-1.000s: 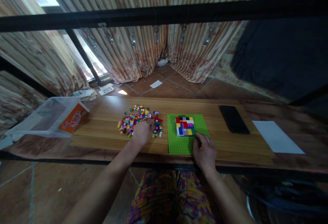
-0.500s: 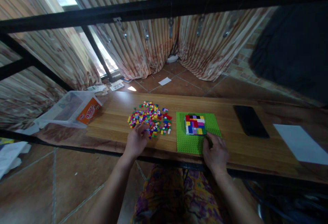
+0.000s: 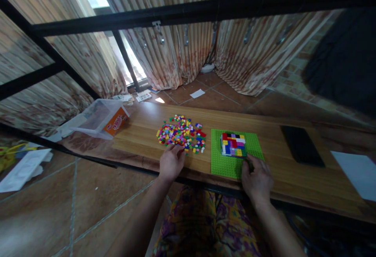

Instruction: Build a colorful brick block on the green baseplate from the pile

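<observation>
A pile of small multicoloured toy bricks [image 3: 182, 131] lies loose on the wooden table. My left hand [image 3: 172, 163] is at the pile's near edge, its fingers curled together; anything between the fingertips is too small to make out. To the right, a low block of built-up toy bricks [image 3: 233, 144] in mixed colours sits on a green studded baseplate [image 3: 220, 167]. My right hand [image 3: 258, 176] rests over the baseplate's near right corner, fingers bent, with the index fingertip at the block's near right corner. Whatever lies under those fingers is hidden.
On the wooden table [image 3: 141, 131], a clear plastic box [image 3: 100, 120] with an orange label stands at the left end. A black phone-like slab [image 3: 302, 146] and a white sheet [image 3: 355, 172] lie on the right. A dark metal bar [image 3: 188, 14] crosses beyond the table.
The camera view has turned slightly left, so everything sits further right. My left hand has slid a little rightward along the pile's near edge. My right hand stays by the block.
</observation>
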`<state>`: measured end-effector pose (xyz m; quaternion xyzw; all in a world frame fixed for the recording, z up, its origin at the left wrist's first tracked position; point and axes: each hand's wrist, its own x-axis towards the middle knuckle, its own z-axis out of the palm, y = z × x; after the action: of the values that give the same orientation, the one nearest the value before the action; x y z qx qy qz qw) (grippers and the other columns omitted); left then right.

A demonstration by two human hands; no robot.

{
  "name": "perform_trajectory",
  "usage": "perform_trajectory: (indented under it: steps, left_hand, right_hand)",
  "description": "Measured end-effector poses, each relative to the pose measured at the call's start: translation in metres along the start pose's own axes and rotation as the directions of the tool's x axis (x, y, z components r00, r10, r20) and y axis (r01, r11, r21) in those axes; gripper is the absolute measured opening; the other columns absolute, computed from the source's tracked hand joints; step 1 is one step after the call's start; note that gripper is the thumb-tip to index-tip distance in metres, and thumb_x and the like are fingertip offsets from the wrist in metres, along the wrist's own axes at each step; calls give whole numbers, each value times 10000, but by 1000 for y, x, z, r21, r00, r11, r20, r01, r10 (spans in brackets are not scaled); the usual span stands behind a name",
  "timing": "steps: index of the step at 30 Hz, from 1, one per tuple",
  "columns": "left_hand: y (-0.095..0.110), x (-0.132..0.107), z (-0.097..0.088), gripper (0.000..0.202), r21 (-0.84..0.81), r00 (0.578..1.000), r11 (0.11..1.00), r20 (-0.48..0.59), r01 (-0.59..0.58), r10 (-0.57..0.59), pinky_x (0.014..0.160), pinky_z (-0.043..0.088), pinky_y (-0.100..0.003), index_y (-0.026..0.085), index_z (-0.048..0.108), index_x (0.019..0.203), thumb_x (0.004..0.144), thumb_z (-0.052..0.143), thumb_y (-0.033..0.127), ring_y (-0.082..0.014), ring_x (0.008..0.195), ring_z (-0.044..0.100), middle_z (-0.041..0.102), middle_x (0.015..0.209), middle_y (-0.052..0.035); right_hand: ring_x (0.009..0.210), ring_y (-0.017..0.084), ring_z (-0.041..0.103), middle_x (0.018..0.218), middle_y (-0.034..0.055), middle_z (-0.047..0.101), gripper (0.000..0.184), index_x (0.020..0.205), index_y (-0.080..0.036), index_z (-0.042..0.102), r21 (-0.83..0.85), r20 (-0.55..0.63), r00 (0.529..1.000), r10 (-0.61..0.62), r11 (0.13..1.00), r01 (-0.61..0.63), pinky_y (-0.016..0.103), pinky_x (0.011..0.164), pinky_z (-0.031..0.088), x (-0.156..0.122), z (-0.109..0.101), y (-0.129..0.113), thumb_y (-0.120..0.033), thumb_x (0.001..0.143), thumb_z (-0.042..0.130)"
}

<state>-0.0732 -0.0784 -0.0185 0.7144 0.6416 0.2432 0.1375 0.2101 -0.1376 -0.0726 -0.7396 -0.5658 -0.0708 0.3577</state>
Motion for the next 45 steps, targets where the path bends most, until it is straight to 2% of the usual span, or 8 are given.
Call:
perform_trajectory:
  steps: [5,13,18,26,32,37,42,45]
  left_hand:
    - [11,7,9,262,147,999,989,-37,15,-9,868,486,-309,233,668,1004,839,591,422,-214,1009,597,633,1031,-64]
    - [22,6,23,218,172,997,985,-73,8,5,885,464,-340,222,645,1031,842,558,284,-237,1007,576,620,1002,-76]
    - [18,10,18,189,199,997,980,-66,-14,28,879,457,-356,188,646,981,839,532,239,-245,977,579,631,994,-88]
    - [14,12,10,246,222,995,972,-40,-79,90,914,439,-365,216,659,1041,833,528,200,-237,1013,568,621,1103,-87]
    - [24,13,12,202,278,996,957,-3,-85,90,885,429,-386,233,676,995,837,556,271,-252,1007,565,629,1069,-79]
    - [24,16,10,198,330,995,939,13,-99,100,873,425,-400,227,682,971,853,548,313,-267,1011,557,633,1094,-86]
    - [24,18,7,151,279,993,953,22,-117,115,890,431,-382,223,679,901,865,541,270,-243,1002,573,648,1079,-80]
    - [29,16,4,153,131,989,981,-5,-144,146,868,456,-337,213,669,910,882,522,247,-207,948,608,672,999,-64]
  right_hand:
    - [941,257,587,994,125,679,310,1060,-158,641,6,-4,1000,-6,1000,6,401,861,465,-1,1,2,-333,886,452]
    - [953,256,579,996,129,674,325,1068,-146,637,-7,24,1000,8,1000,-8,386,849,464,0,0,0,-336,893,439]
    - [957,254,578,995,118,668,312,1071,-164,632,14,5,1000,2,1000,-2,389,845,459,0,0,0,-330,891,440]
    - [964,252,585,999,122,667,309,1075,-162,630,27,4,1000,14,1000,-14,392,851,468,0,0,-2,-316,888,438]
    - [950,252,584,993,117,672,309,1075,-166,630,25,13,1000,5,1000,-6,390,846,466,1,0,-2,-317,888,436]
    - [950,250,579,1001,119,672,317,1077,-161,629,20,23,1000,4,1000,-4,387,852,465,0,0,-1,-320,891,429]
    - [955,250,574,1000,120,670,321,1083,-158,625,19,22,1000,14,1000,-14,389,851,465,0,1,-1,-325,894,426]
    - [966,246,574,1004,114,670,312,1085,-168,625,38,15,1000,9,999,-10,395,860,466,0,1,-3,-320,897,428]
